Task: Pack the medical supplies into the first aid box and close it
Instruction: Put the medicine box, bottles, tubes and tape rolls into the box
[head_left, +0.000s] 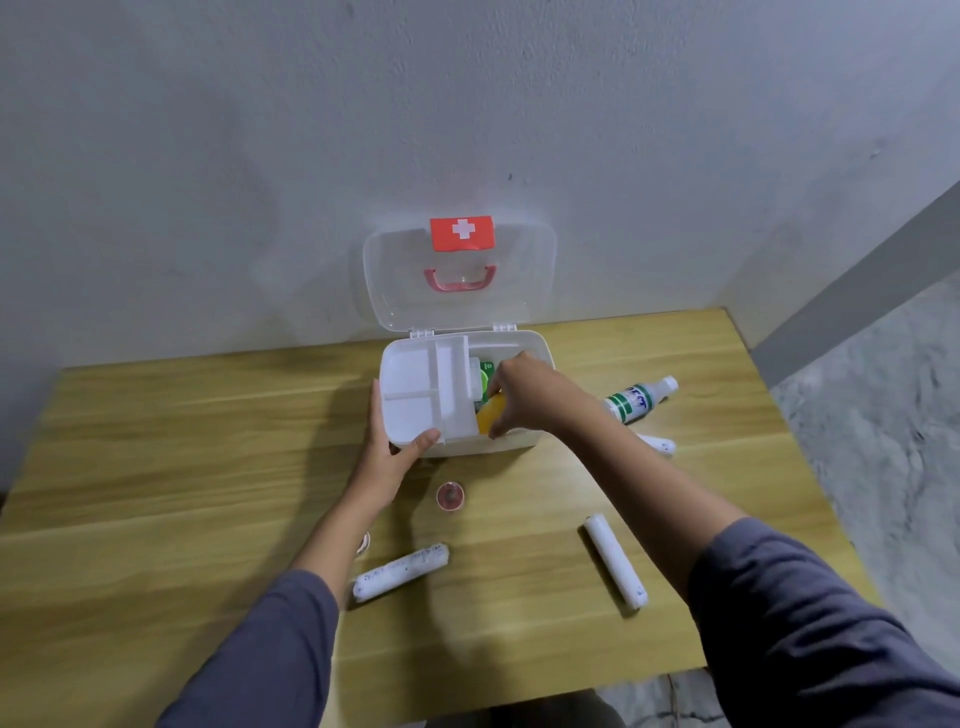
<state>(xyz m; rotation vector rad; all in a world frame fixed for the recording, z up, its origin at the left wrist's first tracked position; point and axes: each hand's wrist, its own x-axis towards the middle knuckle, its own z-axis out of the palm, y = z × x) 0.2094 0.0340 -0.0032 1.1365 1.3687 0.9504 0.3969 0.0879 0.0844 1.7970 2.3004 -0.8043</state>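
Note:
The white first aid box (540, 353) stands open on the wooden table, its clear lid (524, 280) with a red cross and pink handle leaning back against the wall. A white divided tray (415, 374) fills the box's left half. My left hand (395, 447) grips the box's front left corner. My right hand (519, 389) reaches into the right half, fingers closed on a yellow bottle (491, 413). A green item (485, 374) lies inside behind it. On the table lie two white bandage rolls (400, 571) (615, 561), a green-and-white bottle (641, 397) and a small red tin (449, 496).
A third white roll (660, 444) peeks out past my right forearm. A small round object (363, 543) is half hidden by my left forearm. The wall stands right behind the box. The table's right edge drops to a marbled floor (883, 441).

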